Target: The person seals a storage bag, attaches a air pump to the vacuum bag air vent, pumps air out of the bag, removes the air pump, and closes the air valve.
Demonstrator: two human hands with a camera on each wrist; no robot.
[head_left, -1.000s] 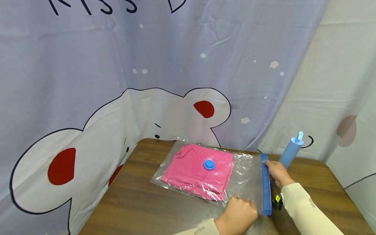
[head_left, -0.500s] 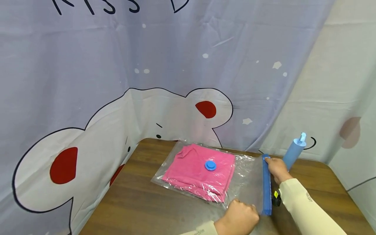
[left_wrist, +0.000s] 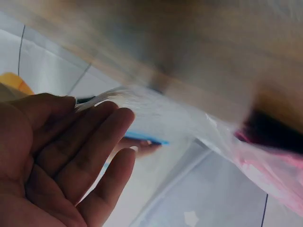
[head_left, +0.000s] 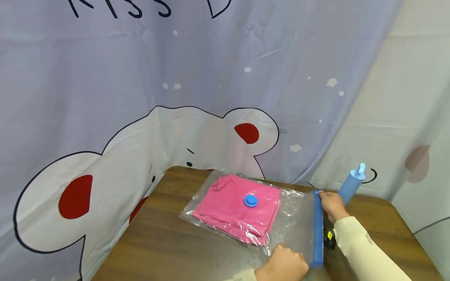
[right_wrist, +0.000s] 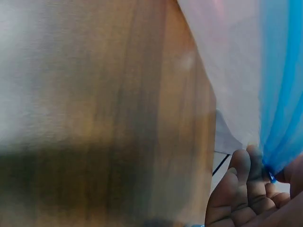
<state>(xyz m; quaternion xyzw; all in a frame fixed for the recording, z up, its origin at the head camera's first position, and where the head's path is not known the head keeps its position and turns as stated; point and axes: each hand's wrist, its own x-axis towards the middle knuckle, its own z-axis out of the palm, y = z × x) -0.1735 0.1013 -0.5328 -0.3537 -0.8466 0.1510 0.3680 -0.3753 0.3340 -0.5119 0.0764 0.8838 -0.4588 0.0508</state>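
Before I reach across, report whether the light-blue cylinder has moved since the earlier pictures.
No: in the head view, the cylinder stays left of the curved black line on the pale fabric backdrop.

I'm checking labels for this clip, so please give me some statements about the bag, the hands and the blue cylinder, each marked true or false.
1. The pink cloth lies inside the clear bag. True.
2. The right hand holds the far end of the blue strip. True.
3. The left hand is gripping the pink cloth. False: it grips the clear bag's plastic near the blue strip.
4. The round valve is well away from the pink cloth. False: it sits over the cloth.
5. The blue cylinder is beyond the right hand. True.
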